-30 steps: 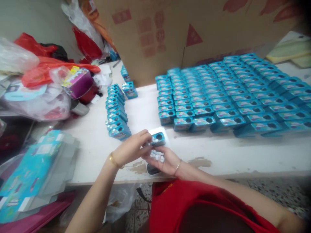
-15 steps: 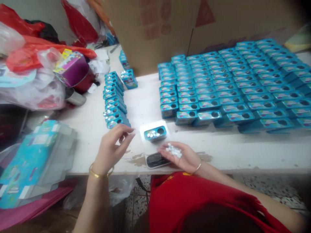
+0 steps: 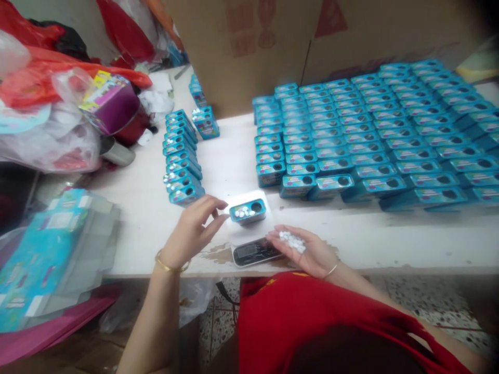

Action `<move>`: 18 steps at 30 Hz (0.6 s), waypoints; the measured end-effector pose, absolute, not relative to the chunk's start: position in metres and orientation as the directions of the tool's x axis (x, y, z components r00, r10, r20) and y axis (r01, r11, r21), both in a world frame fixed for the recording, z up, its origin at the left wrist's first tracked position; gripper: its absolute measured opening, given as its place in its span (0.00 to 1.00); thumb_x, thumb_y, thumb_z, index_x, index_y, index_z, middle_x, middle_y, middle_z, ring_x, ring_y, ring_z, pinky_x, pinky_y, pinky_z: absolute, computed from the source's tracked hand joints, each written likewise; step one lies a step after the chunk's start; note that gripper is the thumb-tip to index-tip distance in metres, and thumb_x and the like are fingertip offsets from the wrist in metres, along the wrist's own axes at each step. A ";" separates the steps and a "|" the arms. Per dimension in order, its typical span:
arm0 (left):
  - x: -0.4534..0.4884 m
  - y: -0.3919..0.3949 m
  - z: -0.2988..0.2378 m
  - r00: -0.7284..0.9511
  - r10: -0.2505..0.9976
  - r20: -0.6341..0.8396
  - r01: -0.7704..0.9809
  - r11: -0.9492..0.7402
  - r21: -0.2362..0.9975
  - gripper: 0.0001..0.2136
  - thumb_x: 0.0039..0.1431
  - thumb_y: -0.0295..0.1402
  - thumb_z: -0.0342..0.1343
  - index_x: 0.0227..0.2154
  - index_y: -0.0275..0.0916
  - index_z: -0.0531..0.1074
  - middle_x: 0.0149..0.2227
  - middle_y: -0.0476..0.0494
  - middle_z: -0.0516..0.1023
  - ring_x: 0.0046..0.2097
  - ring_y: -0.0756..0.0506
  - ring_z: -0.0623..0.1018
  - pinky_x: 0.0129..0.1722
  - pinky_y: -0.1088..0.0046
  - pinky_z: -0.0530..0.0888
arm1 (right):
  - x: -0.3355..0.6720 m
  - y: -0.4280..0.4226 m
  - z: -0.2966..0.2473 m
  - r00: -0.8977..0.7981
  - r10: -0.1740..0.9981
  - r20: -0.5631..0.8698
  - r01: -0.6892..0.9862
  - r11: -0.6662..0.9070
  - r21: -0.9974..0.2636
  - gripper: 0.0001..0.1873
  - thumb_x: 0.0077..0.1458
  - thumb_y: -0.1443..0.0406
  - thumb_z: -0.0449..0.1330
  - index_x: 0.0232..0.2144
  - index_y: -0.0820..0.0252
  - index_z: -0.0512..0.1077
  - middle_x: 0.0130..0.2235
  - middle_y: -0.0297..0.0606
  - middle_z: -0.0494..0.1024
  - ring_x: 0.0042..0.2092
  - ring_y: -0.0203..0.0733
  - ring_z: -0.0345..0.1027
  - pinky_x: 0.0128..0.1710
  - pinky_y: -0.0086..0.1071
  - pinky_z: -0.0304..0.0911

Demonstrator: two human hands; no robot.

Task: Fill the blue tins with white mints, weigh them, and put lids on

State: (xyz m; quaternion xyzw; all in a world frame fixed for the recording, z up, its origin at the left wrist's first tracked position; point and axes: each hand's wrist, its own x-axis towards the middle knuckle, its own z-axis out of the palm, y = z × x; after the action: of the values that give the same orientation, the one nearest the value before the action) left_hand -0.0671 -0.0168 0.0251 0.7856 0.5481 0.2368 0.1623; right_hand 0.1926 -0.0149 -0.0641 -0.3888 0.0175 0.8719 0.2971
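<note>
A blue tin (image 3: 248,212) with a round dark opening stands on a white kitchen scale (image 3: 270,213); several white tablets (image 3: 242,213) lie on its top. My left hand (image 3: 198,223) is just left of the tin, thumb and forefinger a little apart, with nothing visible between them. My right hand (image 3: 312,254) lies palm up beside the scale's dark display panel (image 3: 255,252), cupping a small heap of white tablets (image 3: 292,241). Its fingertips come close to the scale's edge.
Many blue tins (image 3: 335,135) stand in rows at the right, before a large cardboard box (image 3: 249,67). A column of tins topped with tablets (image 3: 181,161) is at the left. Flattened blue cartons (image 3: 50,249), plastic bags (image 3: 47,140) and a metal cup (image 3: 119,151) lie farther left.
My left hand has moved right, closer to the tin on the scale. My right hand has shifted slightly right, away from the tin, uncovering more of the display panel.
</note>
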 end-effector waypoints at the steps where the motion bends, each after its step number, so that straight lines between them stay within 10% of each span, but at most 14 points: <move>1: -0.066 -0.016 0.025 0.313 0.933 0.178 0.777 -0.359 0.517 0.08 0.61 0.33 0.51 0.41 0.38 0.68 0.35 0.45 0.72 0.34 0.51 0.71 0.35 0.74 0.70 | 0.192 -0.015 -0.065 -0.521 0.501 -0.691 -0.526 -0.826 -0.202 0.10 0.58 0.71 0.53 0.38 0.73 0.73 0.39 0.53 0.80 0.46 0.48 0.74 0.47 0.32 0.70; 10: -0.050 0.001 0.023 0.492 0.870 -0.042 0.802 -0.434 0.410 0.08 0.63 0.32 0.48 0.40 0.37 0.69 0.37 0.43 0.69 0.37 0.48 0.71 0.37 0.71 0.70 | 0.172 -0.016 -0.061 -0.603 0.440 -0.665 -0.442 -0.879 -0.180 0.11 0.58 0.70 0.53 0.40 0.74 0.71 0.39 0.53 0.79 0.43 0.47 0.75 0.42 0.30 0.72; 18: -0.043 -0.003 0.030 0.489 0.871 0.044 0.708 -0.426 0.564 0.04 0.63 0.28 0.47 0.34 0.37 0.66 0.33 0.46 0.69 0.34 0.50 0.69 0.35 0.73 0.68 | 0.141 -0.009 -0.052 -0.704 0.374 -0.603 -0.415 -0.907 -0.079 0.11 0.59 0.71 0.50 0.36 0.74 0.71 0.34 0.51 0.80 0.40 0.46 0.76 0.40 0.31 0.73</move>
State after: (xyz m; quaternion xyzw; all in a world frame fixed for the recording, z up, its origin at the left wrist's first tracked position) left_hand -0.0434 -0.0028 0.0298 0.8277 0.4768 0.1674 0.2440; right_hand 0.1410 -0.0090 -0.0522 -0.3197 0.0314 0.9225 0.2138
